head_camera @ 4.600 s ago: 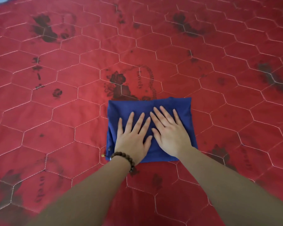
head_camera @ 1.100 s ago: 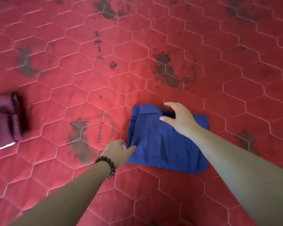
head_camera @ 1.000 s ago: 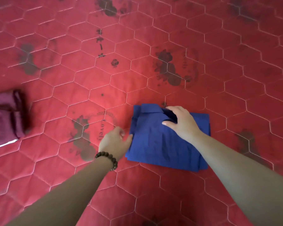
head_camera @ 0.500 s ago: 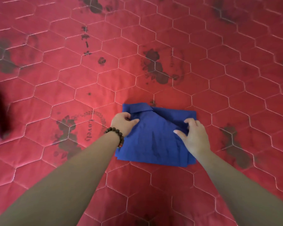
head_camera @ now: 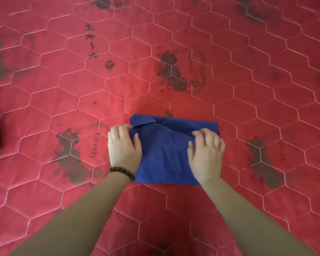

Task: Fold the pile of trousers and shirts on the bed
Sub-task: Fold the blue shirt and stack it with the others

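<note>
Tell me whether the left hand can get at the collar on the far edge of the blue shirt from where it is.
Probably yes. The left hand grips the blue shirt's left edge, its fingertips just short of the collar at the far left corner. Nothing lies between them on the red quilt.

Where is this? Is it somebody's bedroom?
Probably a bedroom, on a bed. A red quilt with stitched hexagons and dark flower prints fills the view, and two hands grip a folded blue shirt on it.
</note>
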`<state>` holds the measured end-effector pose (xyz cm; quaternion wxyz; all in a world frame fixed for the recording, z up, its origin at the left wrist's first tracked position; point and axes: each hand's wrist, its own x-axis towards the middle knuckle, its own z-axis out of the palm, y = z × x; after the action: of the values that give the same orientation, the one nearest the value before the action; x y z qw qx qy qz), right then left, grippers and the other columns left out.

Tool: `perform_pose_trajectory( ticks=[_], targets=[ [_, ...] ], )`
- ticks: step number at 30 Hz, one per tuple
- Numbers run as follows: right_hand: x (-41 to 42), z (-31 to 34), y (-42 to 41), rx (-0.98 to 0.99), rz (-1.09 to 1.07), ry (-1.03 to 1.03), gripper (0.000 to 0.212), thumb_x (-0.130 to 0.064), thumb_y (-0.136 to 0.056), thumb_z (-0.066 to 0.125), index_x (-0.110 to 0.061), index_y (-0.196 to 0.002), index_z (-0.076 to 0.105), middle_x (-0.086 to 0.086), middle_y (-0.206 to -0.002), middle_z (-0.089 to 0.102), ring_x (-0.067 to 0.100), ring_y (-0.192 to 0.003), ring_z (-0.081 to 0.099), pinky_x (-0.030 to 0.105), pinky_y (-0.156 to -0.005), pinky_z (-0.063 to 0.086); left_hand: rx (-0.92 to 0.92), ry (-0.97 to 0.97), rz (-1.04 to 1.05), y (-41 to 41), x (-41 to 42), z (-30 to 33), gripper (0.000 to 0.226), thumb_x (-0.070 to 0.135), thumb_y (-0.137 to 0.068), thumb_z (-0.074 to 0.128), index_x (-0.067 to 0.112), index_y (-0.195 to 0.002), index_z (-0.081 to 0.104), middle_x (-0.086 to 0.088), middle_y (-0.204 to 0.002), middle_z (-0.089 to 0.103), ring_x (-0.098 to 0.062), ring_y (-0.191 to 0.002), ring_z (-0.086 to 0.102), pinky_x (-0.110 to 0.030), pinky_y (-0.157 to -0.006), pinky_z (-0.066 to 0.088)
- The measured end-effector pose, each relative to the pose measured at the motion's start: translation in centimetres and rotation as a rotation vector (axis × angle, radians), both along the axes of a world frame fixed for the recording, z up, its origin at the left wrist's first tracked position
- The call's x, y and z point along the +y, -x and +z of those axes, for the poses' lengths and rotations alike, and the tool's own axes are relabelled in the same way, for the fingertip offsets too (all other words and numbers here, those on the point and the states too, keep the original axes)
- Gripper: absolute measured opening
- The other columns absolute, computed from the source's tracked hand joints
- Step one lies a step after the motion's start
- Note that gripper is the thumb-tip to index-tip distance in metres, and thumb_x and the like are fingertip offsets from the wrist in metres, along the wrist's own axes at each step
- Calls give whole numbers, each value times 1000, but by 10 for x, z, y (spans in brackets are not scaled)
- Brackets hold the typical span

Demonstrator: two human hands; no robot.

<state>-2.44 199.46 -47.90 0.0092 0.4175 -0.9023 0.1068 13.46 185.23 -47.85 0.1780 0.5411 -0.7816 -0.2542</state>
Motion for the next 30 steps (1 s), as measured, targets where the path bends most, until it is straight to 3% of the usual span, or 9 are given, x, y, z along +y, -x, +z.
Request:
perform_pose_trajectory(
  ticks=[2,4,6,8,12,19,24,27,30],
  targets=[
    [-6,-8,-18,34,219,20,36,-16,-82,66,-9,-117,65,10,-125,60,27,-121,50,50,-103,37,-112,227,-340,8,10,-6,42,14,-81,58,5,-122,58,-16,-129,55,-35,-118,49,-45,-95,40],
    [-8,-22,-32,-7,332,-53,44,-17,-82,68,-9,-126,62,6,-133,58,24,-128,51,52,-108,37,-281,246,-628,17,19,-16,52,20,-87,59,5,-136,50,-13,-146,44,-33,-137,37,-52,-110,32],
    [-5,-35,-36,-62,349,-142,51,-25,-89,63,-12,-137,53,4,-144,49,22,-135,44,52,-113,31,-479,173,-760,21,22,-31,59,37,-96,43,12,-148,32,-5,-158,22,-29,-147,13,-51,-118,9],
    [3,-46,-30,-88,355,-180,52,-34,-95,52,-17,-144,44,3,-152,40,23,-141,35,52,-116,25,-572,160,-786,20,20,-43,63,47,-96,26,18,-152,23,-1,-160,12,-28,-148,3,-52,-118,0],
    [24,-57,-10,-39,261,-213,55,-47,-98,39,-28,-149,34,1,-158,26,23,-147,19,57,-117,12,-541,207,-773,10,15,-55,63,54,-93,30,26,-150,28,-6,-159,18,-37,-146,9,-61,-115,13],
    [35,-54,-3,-142,132,-188,52,-46,-100,29,-31,-150,28,3,-160,21,23,-147,18,53,-119,12,-434,67,-742,10,7,-48,65,54,-92,26,29,-151,18,1,-160,2,-28,-147,-7,-53,-118,3],
    [45,-37,9,-217,2,-46,70,-43,-92,57,-24,-151,26,17,-160,11,31,-148,14,54,-118,16,-240,104,-493,-14,7,-25,64,49,-84,47,28,-144,37,-11,-159,13,-31,-147,10,-53,-116,11],
    [50,-24,16,-356,-163,4,88,-45,-83,69,-28,-153,19,24,-158,13,36,-144,23,53,-113,28,-174,-151,-266,-26,15,-18,72,56,-76,53,40,-144,35,-13,-154,18,-32,-139,24,-49,-111,26],
    [49,-17,22,-403,-225,19,96,-45,-79,74,-33,-153,14,16,-147,36,32,-130,40,49,-102,38,0,-339,-184,-27,19,-19,67,37,-80,69,44,-139,38,0,-132,32,-17,-115,41,-34,-99,41]
  ],
)
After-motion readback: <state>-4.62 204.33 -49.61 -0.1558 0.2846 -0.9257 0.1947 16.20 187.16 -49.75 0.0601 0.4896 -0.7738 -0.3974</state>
